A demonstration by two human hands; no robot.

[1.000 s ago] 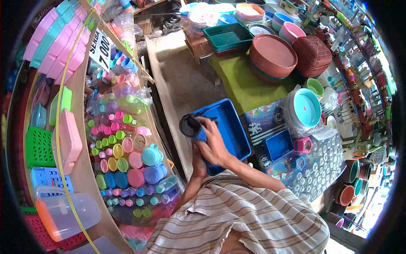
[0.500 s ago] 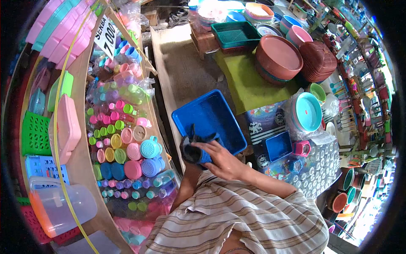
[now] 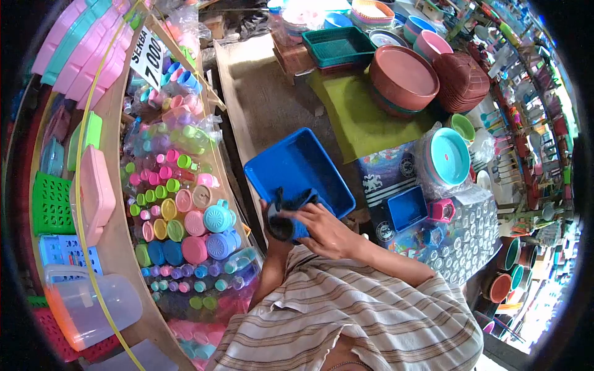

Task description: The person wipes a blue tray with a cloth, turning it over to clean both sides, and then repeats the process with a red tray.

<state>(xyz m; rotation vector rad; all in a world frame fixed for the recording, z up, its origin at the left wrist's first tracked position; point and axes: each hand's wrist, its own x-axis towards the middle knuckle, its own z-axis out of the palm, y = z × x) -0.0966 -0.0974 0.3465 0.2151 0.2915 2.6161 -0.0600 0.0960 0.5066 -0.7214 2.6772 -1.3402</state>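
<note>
I hold a blue plastic tray (image 3: 301, 166) in front of my chest, tilted with its hollow facing up. My left hand (image 3: 266, 208) grips its near left corner from below and is mostly hidden by the tray and a dark cloth (image 3: 281, 224). My right hand (image 3: 326, 230) presses that dark cloth against the tray's near edge, fingers closed over it. My striped shirt fills the bottom of the view.
A slanted wooden shelf (image 3: 117, 247) on the left carries several coloured bottles and jars, with a price sign (image 3: 146, 59) above. On the right are a smaller blue tray (image 3: 406, 208), a teal lid (image 3: 450, 156), brown basins (image 3: 403, 75) and a green basket (image 3: 341, 44).
The tray swung down and left from a steeper tilt. My right hand drew the cloth from the tray's far left rim back to its near edge, closer to my chest.
</note>
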